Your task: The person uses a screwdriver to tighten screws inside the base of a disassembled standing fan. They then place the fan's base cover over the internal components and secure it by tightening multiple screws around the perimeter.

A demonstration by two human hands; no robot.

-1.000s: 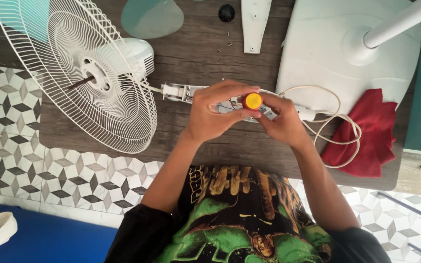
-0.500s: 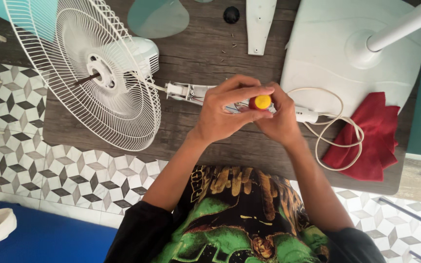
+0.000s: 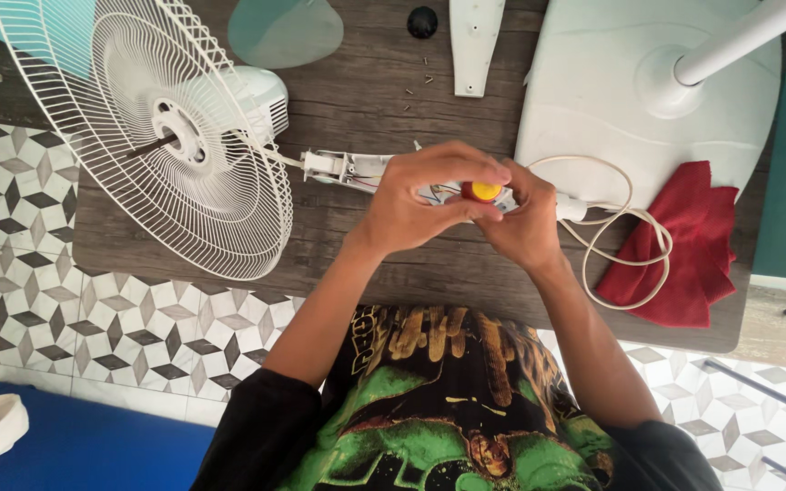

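Over the wooden table, my left hand and right hand stay closed round the yellow-capped screwdriver, upright on the fan's switch housing; grip unchanged, hands barely shifted.

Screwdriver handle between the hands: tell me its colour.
Screwdriver handle: yellow end with red below, seen in the head view.

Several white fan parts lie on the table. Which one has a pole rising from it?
The large round base at upper right: a white pole rises from its middle. The wire grille and the narrow flat cover have none.
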